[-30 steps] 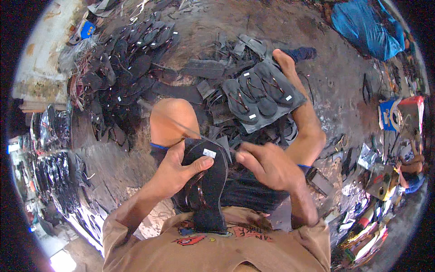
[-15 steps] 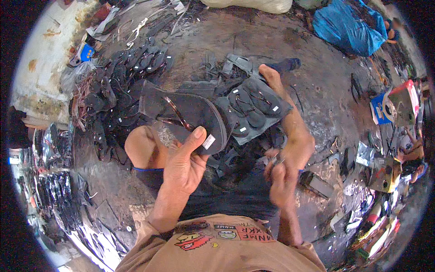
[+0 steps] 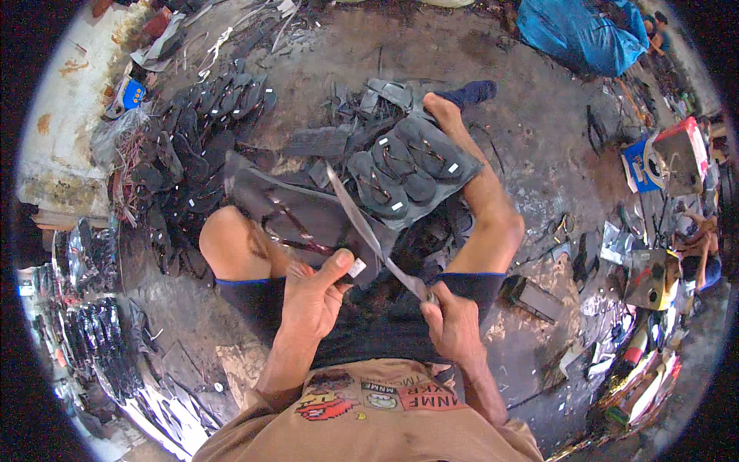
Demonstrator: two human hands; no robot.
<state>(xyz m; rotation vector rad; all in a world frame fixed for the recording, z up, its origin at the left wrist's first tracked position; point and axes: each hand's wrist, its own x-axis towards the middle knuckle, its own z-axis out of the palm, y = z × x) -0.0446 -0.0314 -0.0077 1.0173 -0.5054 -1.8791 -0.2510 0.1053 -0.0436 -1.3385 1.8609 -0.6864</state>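
Observation:
A dark flip-flop sandal (image 3: pixel 258 208) with shiny brown straps is gripped at its heel end by my left hand (image 3: pixel 308 304), the thumb on top beside a small white label. My right hand (image 3: pixel 456 322) is closed round the handle of a long, narrow knife (image 3: pixel 360 222). Its blade points up and away to the left, passing over the sandal's right edge; whether it touches the rubber I cannot tell. Just beyond, a dark rubber sheet (image 3: pixel 464 173) lies against my right leg and carries several strapped sandals (image 3: pixel 419 158).
Heaped sandals (image 3: pixel 192 131) cover the floor on the left, with scraps around them. A blue sack (image 3: pixel 581 35) sits at the far right. Nearer on the right are a box (image 3: pixel 681 158) and a dark block (image 3: pixel 539 300). Another person (image 3: pixel 699 239) is at the right edge.
My right hand has brought the knife from beside my right knee across to the sandal's edge. My left hand has lowered the sandal slightly and tilted it.

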